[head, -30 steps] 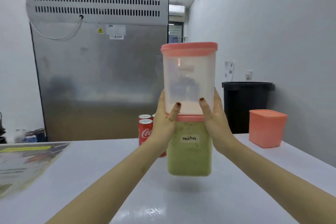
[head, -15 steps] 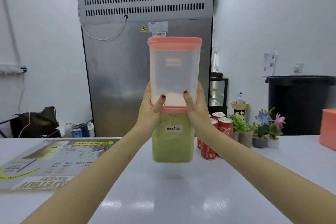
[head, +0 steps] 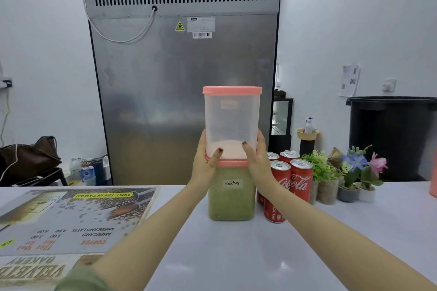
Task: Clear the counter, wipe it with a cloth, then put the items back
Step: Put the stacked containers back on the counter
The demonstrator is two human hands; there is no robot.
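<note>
Right now your left grip (head: pixel 204 168) and right grip (head: pixel 259 163) clasp a two-tub stack from either side, thumbs and fingers wrapped round the clear pink-lidded container (head: pixel 231 120) where it sits on the green "mocha" container (head: pixel 230 203). The lower tub's base seems to rest on the white surface (head: pixel 236 255), just beside the Coca-Cola cans (head: pixel 300 182). I judge this the put-back step. Next, check the base sits flat, then ease both grips apart without tipping the top tub.
</note>
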